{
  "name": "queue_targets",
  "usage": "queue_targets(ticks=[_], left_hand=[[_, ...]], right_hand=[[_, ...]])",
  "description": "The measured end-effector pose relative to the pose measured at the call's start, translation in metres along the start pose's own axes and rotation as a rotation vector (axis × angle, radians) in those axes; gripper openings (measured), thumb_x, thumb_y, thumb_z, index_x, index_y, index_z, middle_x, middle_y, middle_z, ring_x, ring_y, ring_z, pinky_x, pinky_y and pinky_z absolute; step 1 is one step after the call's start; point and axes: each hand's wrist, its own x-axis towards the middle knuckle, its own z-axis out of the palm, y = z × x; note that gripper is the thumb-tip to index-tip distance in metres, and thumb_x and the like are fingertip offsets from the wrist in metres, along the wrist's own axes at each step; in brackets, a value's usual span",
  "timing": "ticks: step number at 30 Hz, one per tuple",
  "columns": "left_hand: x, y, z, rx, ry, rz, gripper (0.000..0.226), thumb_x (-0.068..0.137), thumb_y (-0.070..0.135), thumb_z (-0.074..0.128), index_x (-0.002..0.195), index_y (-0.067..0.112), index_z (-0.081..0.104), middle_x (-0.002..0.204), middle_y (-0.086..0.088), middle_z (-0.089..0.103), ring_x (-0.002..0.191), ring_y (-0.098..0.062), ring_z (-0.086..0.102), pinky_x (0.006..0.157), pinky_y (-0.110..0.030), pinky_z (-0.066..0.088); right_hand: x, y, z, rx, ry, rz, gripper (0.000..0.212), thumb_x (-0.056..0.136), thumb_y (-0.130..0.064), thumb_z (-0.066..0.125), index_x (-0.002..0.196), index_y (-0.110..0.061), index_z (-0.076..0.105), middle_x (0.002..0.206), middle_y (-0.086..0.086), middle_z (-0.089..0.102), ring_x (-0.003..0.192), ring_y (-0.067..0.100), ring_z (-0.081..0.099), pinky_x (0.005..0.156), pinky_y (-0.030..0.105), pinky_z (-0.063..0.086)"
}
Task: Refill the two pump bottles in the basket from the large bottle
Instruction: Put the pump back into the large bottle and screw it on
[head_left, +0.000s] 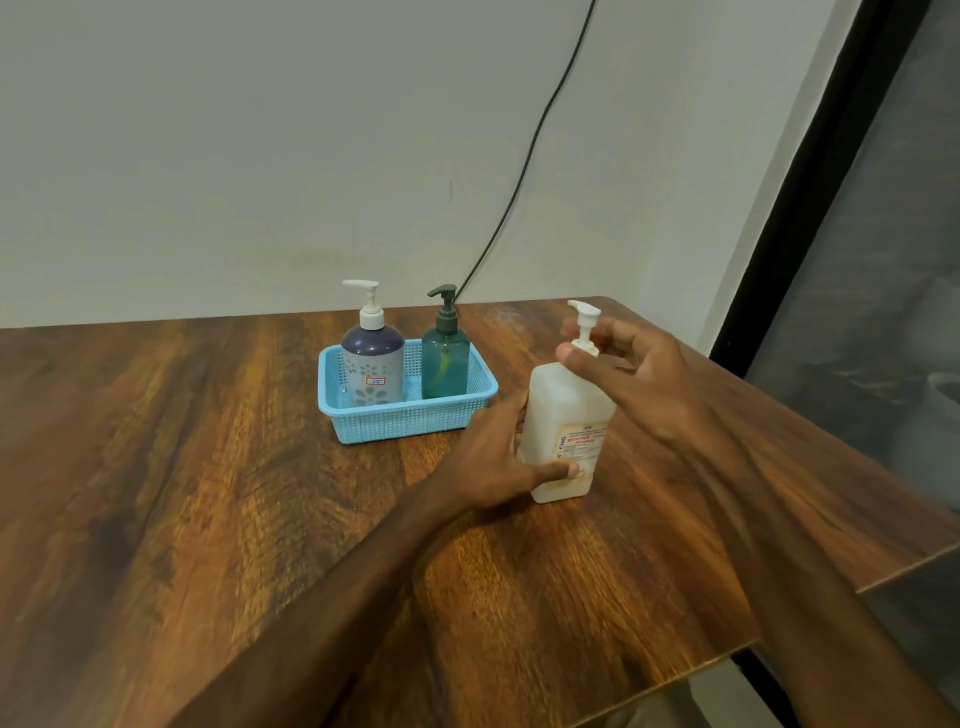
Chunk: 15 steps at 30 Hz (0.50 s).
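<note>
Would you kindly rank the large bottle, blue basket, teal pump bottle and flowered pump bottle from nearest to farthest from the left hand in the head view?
1. The large bottle, gripped by the left hand.
2. The blue basket, its right corner beside the hand.
3. The teal pump bottle, basket's right side.
4. The flowered pump bottle, basket's left side.

Single head-worn wide-angle view, looking forward and down over a table (208, 467).

The camera sits above the table's near side and faces the wall (260, 156) behind it, tilted down so the tabletop fills the lower half. Both forearms run up from the bottom edge to the left hand (488, 457) and right hand (644, 379), which hold the bottle (566, 410) right of centre, close in; the basket (410, 421) stands just beyond, mid-frame. At the right a dark frame (802, 208) leans steeply.
</note>
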Motion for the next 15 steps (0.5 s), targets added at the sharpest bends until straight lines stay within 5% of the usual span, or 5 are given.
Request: queue_targets(ticks=[2, 8, 13, 15], left_hand=[[0.001, 0.000, 0.000, 0.004, 0.003, 0.013, 0.080, 0.076, 0.039, 0.088, 0.141, 0.025, 0.044, 0.141, 0.005, 0.061, 0.126, -0.011, 0.060, 0.081, -0.006, 0.046], [0.000, 0.000, 0.000, -0.005, -0.002, 0.012, 0.082, 0.076, 0.042, 0.088, 0.142, 0.025, 0.044, 0.141, 0.006, 0.061, 0.125, -0.011, 0.060, 0.093, -0.019, 0.052], [-0.002, 0.002, -0.001, 0.002, 0.003, 0.018, 0.077, 0.077, 0.039, 0.087, 0.140, 0.024, 0.045, 0.141, 0.006, 0.061, 0.123, -0.006, 0.058, 0.076, -0.003, 0.045], [-0.002, 0.001, -0.002, 0.000, 0.008, 0.020, 0.078, 0.078, 0.039, 0.087, 0.141, 0.023, 0.045, 0.141, 0.005, 0.060, 0.122, -0.005, 0.058, 0.074, -0.001, 0.045]], right_hand=[[-0.001, 0.001, -0.009, 0.026, -0.052, -0.038, 0.032, 0.085, -0.032, 0.075, 0.115, -0.022, 0.071, 0.111, -0.008, 0.072, 0.104, 0.012, 0.068, 0.093, 0.045, 0.054], [0.001, 0.001, 0.012, -0.090, 0.241, -0.030, 0.050, 0.060, -0.047, 0.089, 0.096, -0.020, 0.065, 0.089, -0.010, 0.069, 0.080, 0.007, 0.065, 0.067, 0.021, 0.057], [0.001, -0.003, -0.010, 0.086, -0.097, -0.004, 0.030, 0.084, -0.027, 0.076, 0.113, -0.018, 0.071, 0.112, -0.008, 0.072, 0.103, 0.011, 0.068, 0.091, 0.038, 0.057], [0.000, -0.001, -0.007, 0.090, -0.029, -0.012, 0.032, 0.079, -0.025, 0.080, 0.107, -0.014, 0.073, 0.106, -0.006, 0.074, 0.098, 0.013, 0.070, 0.084, 0.033, 0.059]])
